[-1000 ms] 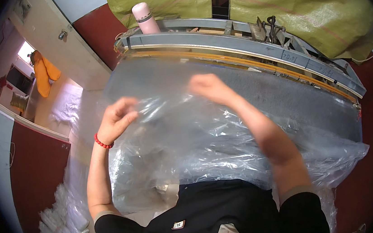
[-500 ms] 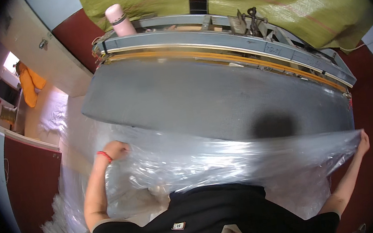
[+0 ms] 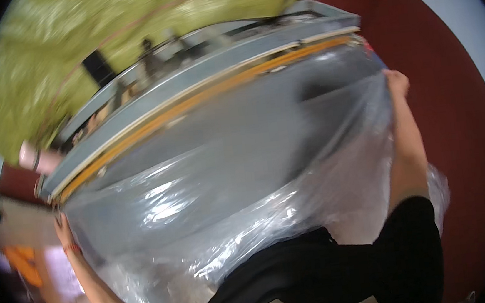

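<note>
I hold a big clear plastic sheet (image 3: pixel 219 213) stretched between my two arms, and it fills the middle of the frame. Its long axis runs from the lower left up to the upper right, along the slanted grey table (image 3: pixel 240 134) under it. My right hand (image 3: pixel 396 83) is at the upper right and closes on the far corner of the sheet. My left hand (image 3: pixel 61 227) is at the left edge, under the low end of the sheet; the film covers the fingers, so I cannot tell if this hand is closed or open.

The sheet is thin, glossy and see-through, with many wrinkles and white shine in its lower part, where it bunches over my black shirt (image 3: pixel 326 273). The table top is smooth and dull grey, with a long orange strip (image 3: pixel 201 99) and a grey metal frame (image 3: pixel 216 65) along its far edge. Behind it, at the upper left, hangs a rough yellow-green cloth (image 3: pixel 94 31).
</note>
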`<state>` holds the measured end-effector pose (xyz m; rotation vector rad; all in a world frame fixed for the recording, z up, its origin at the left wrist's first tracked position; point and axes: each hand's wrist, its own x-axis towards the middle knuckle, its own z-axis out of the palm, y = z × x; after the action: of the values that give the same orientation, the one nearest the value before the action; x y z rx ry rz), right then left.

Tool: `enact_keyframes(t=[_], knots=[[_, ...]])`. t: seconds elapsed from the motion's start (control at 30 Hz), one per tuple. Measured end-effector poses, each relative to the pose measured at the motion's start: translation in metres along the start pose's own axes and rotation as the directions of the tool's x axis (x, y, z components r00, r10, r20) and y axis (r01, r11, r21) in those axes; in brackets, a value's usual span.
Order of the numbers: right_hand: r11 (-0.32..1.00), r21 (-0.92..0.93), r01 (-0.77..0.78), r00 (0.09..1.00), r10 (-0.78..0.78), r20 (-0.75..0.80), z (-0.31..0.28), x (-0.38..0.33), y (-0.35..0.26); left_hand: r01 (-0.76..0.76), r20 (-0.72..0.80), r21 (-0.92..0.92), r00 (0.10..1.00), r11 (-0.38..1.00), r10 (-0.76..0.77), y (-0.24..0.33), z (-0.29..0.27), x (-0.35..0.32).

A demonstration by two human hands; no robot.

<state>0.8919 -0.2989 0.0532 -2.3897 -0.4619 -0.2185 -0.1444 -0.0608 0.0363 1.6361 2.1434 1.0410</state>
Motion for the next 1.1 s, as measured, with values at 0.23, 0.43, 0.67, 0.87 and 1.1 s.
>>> enact_keyframes(t=[0.23,0.43,0.67,0.87,1.1], knots=[[0.984,-0.171,-0.060,0.996,0.048,-0.071,0.009,-0.004,-0.002,0.096,0.005,0.602,0.992,0.793,-0.124,-0.020,0.011,0.008],[0.978,-0.140,0.153,0.980,-0.169,-0.110,0.022,0.000,0.001,-0.413,0.150,0.379,0.911,0.828,0.385,0.123,0.060,-0.030],[0.983,-0.095,0.159,0.978,-0.170,-0.122,0.016,0.002,0.013,0.096,0.807,-0.588,0.127,0.803,0.576,0.469,0.246,-0.290],[0.956,-0.125,0.267,0.938,-0.287,-0.194,0.029,-0.003,0.003,0.509,0.817,-0.476,-0.045,0.717,0.575,0.571,0.373,-0.417],[0.947,-0.219,0.236,0.939,-0.281,-0.199,0.023,0.002,0.012,0.661,0.595,-0.330,-0.409,0.674,0.692,0.578,0.334,-0.408]])
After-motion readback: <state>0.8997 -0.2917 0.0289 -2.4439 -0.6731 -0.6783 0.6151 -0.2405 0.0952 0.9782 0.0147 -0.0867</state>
